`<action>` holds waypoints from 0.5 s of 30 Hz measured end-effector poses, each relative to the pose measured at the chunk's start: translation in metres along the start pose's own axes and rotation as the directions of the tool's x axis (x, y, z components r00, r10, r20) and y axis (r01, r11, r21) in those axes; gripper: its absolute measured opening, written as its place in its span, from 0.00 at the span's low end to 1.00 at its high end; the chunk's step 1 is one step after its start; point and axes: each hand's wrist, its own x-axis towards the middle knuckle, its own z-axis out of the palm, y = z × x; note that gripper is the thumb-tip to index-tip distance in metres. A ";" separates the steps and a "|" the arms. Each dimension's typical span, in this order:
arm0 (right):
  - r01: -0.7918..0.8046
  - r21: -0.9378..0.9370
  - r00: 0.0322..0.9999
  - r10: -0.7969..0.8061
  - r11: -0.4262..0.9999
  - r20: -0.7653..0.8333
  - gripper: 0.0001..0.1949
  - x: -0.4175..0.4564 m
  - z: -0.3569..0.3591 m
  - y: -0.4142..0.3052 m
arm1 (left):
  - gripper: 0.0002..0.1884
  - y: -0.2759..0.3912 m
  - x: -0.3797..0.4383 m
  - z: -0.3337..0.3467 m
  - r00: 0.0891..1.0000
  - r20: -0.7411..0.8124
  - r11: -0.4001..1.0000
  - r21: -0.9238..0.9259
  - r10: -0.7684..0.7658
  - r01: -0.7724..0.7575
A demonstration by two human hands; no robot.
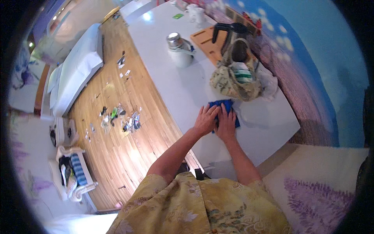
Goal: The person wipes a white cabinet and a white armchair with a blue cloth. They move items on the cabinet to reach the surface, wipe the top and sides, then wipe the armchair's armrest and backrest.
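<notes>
A dark blue cloth (236, 120) lies bunched on the white tabletop (187, 96), towards its near end. My left hand (205, 120) rests on the cloth's left part, palm down and fingers stretched forward. Beside it my right hand (226, 124) lies on the middle of the cloth, its fingers also extended. The two hands touch or nearly touch at the thumbs. Much of the cloth is hidden under them. Just beyond stands a patterned fabric bag (223, 83) with a green-and-white striped item (242, 73) in its opening.
A white vacuum flask (179, 54), a brown wooden tray (204, 41) and a black-handled jug (229, 35) stand farther along the table. White cups (195, 14) are at the back. Litter (133, 122) is strewn over the wooden floor (146, 99). A bed (77, 67) and a chair with clothes (74, 172) stand left.
</notes>
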 end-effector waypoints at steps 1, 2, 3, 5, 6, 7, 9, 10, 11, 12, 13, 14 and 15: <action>0.024 0.043 0.999 -0.025 0.999 0.023 0.41 -0.009 -0.005 -0.016 | 0.33 -0.009 -0.018 0.002 0.999 -0.032 1.000 0.011 -0.014 0.014; 0.039 0.079 0.998 -0.043 0.996 0.047 0.42 -0.020 -0.011 -0.030 | 0.33 -0.014 -0.037 0.003 0.999 -0.031 0.999 0.045 -0.012 0.013; 0.050 0.114 0.996 -0.058 0.992 0.070 0.42 -0.032 -0.015 -0.043 | 0.32 -0.019 -0.058 0.003 1.000 -0.027 0.997 0.079 -0.008 0.011; 0.062 0.149 0.986 -0.083 0.987 0.141 0.44 -0.056 -0.017 -0.061 | 0.31 -0.021 -0.096 0.005 0.999 -0.033 0.992 0.128 0.022 -0.017; 0.074 0.166 0.978 -0.104 0.983 0.179 0.45 -0.068 -0.019 -0.069 | 0.30 -0.022 -0.116 0.012 0.998 -0.060 0.994 0.110 0.010 -0.004; 0.097 0.180 0.969 -0.133 0.979 0.206 0.47 -0.076 -0.019 -0.075 | 0.30 -0.023 -0.132 0.020 0.996 -0.094 0.995 0.095 -0.002 0.011; 0.076 0.186 0.964 -0.120 0.980 0.238 0.47 -0.080 -0.022 -0.086 | 0.29 -0.019 -0.150 0.027 0.980 -0.201 0.998 0.059 -0.006 0.018; 0.094 0.172 0.961 -0.135 0.981 0.241 0.47 -0.076 -0.023 -0.090 | 0.28 -0.017 -0.152 0.025 0.980 -0.195 0.998 0.047 -0.029 0.039; 0.111 0.159 0.958 -0.148 0.981 0.245 0.47 -0.070 -0.022 -0.094 | 0.27 -0.019 -0.152 0.025 0.974 -0.222 0.997 0.049 -0.051 0.063; 0.131 0.146 0.954 -0.165 0.980 0.251 0.47 -0.065 -0.023 -0.098 | 0.27 -0.022 -0.153 0.027 0.966 -0.248 0.994 0.050 -0.077 0.093; 0.150 0.143 0.950 -0.182 0.978 0.252 0.46 -0.058 -0.021 -0.102 | 0.27 -0.025 -0.150 0.028 0.956 -0.277 0.992 0.047 -0.099 0.116; 0.166 0.140 0.947 -0.198 0.976 0.252 0.46 -0.050 -0.018 -0.107 | 0.26 -0.030 -0.149 0.028 0.935 -0.333 0.989 0.041 -0.119 0.140; 0.176 0.136 0.944 -0.207 0.975 0.259 0.46 -0.045 -0.014 -0.112 | 0.26 -0.034 -0.149 0.028 0.921 -0.359 0.987 0.005 -0.148 0.160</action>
